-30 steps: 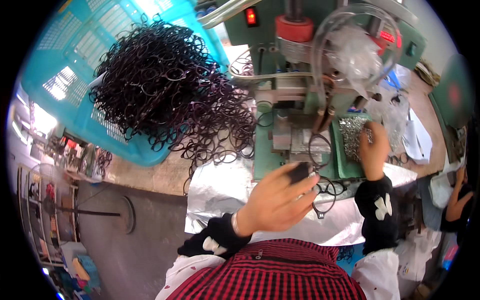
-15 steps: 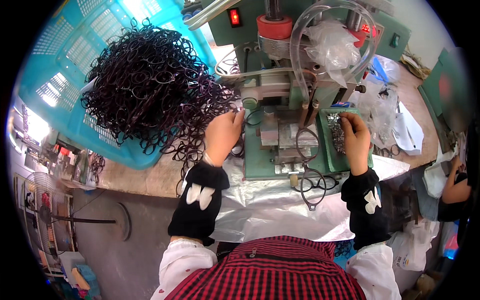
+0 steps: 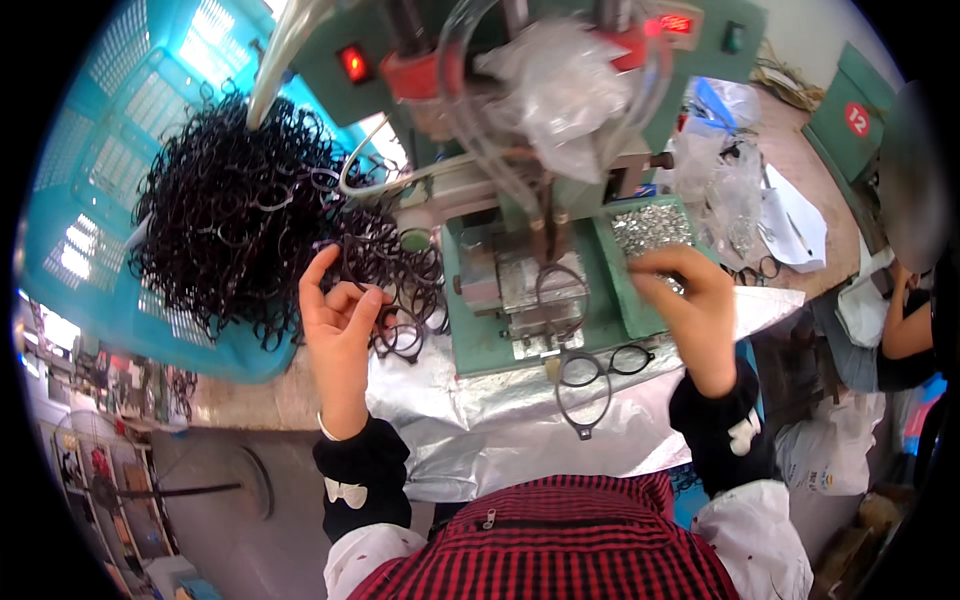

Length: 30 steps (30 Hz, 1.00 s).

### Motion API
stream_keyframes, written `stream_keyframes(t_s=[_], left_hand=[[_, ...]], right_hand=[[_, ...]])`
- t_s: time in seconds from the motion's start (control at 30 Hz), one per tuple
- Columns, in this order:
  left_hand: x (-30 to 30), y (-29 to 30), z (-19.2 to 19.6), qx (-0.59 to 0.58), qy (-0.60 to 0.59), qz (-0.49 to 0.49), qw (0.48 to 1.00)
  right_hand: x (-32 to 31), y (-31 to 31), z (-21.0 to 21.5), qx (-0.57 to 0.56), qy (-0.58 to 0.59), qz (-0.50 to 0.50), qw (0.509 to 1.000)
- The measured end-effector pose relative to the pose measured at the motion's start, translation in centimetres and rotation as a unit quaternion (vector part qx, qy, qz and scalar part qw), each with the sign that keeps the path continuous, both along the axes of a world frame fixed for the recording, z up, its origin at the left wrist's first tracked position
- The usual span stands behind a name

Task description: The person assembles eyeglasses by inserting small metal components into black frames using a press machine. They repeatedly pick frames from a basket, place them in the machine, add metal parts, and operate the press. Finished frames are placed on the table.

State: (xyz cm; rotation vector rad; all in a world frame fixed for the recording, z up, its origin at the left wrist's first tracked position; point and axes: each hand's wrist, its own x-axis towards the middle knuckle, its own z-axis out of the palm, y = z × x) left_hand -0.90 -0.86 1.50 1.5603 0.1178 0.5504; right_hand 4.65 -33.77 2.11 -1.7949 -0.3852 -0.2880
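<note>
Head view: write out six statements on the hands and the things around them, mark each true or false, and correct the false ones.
1. The left hand is at the edge of the pile of dark frames. True.
2. The right hand is inside the teal basket. False: the right hand is at the green tray.
3. The green tray holds small shiny metal pieces. True.
4. The teal basket stands to the right of the green tray. False: it stands to the left.
5. A silvery sheet lies along the near edge of the bench. True.
6. The lit rocker switch glows blue. False: it glows red.
</note>
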Motion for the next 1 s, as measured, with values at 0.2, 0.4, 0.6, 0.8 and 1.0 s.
stream_keyframes(t_s=[0.2,0.4,0.6,0.8,1.0], left_hand=[[-0.7,-0.7,-3.7,-0.044,0.034,0.044,0.998],[-1.1,-1.2,-4.4,-0.131,-0.047,0.064,0.988],[0.3,-6.2,6.2,0.062,-0.276,-0.01,0.959],[0.2,-6.7,5.3,0.13,-0.324,-0.051,0.936],[0.0,-8.9,2.5,0.452,-0.373,-0.191,0.788]], right_hand=[[1.8,6.4,-0.9,0.137,0.048,0.03,0.989],[1.3,6.5,-0.3,0.208,0.085,0.029,0.974],[0.6,8.0,0.7,0.341,0.154,0.101,0.922],[-2.9,7.3,1.5,0.108,-0.057,0.018,0.992],[2.9,-2.1,-6.1,-0.35,-0.159,-0.256,0.887]])
